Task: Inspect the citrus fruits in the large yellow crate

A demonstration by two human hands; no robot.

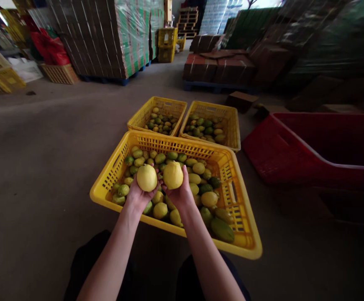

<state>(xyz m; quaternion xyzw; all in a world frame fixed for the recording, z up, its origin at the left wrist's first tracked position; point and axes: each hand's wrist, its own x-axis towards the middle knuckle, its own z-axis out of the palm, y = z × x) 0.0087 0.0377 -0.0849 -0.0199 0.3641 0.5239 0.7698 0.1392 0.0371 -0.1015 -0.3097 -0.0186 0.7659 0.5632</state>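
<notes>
Side by side above a yellow plastic crate (244,217), my two hands each hold a lemon. My left hand (137,197) cups a pale yellow lemon (147,178) from below, its fingers curled round the underside. In my right hand (182,193) rests another yellow lemon (173,175) with a bumpy top, the thumb along its right side. Under the hands, the crate contains many lemons, some yellow (160,210) and some green (222,229). My forearms cross the crate's near rim and hide part of the fruit.
Behind stand two more yellow crates, one at left (133,121) and one at right (237,129), both with lemons inside. A large red bin (273,146) is to the right. Wrapped pallet stacks (134,37) and flat brown cartons (218,67) line the back.
</notes>
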